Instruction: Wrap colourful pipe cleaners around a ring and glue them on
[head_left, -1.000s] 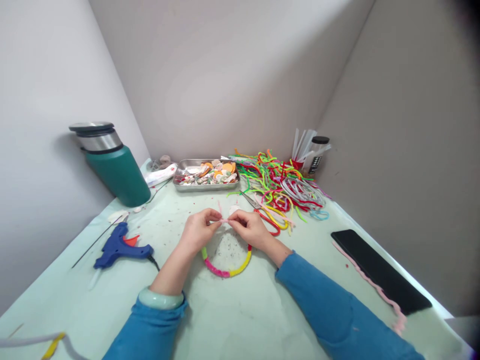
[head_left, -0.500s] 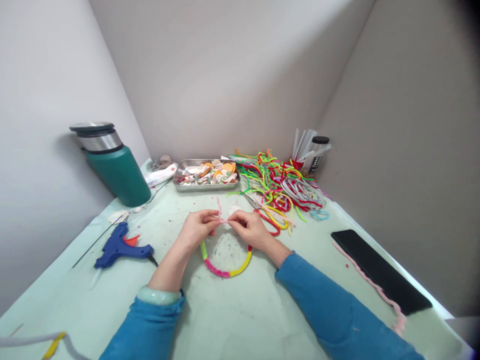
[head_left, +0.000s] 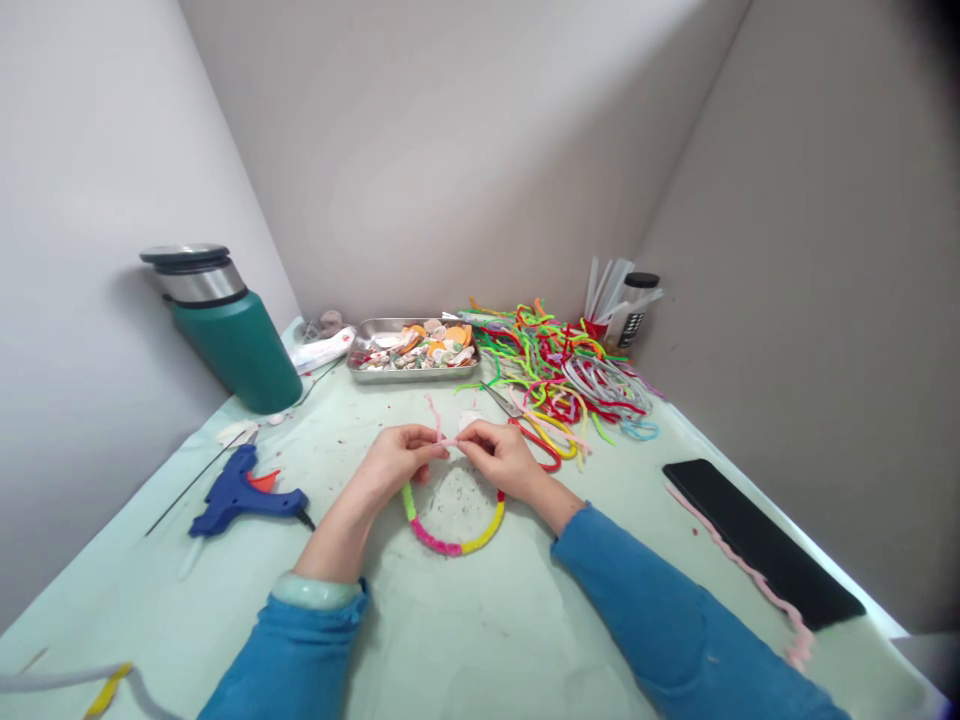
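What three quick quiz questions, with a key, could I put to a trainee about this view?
1. What colour is the strip pinched between the fingers? A: blue. B: pink. C: green.
2. True or false: the bottle is to the right of the tray.
3. Which hand is nearer the scissors?

Key: 1. B, pink. 2. False; the bottle is to the left of the tray. 3. The right hand.
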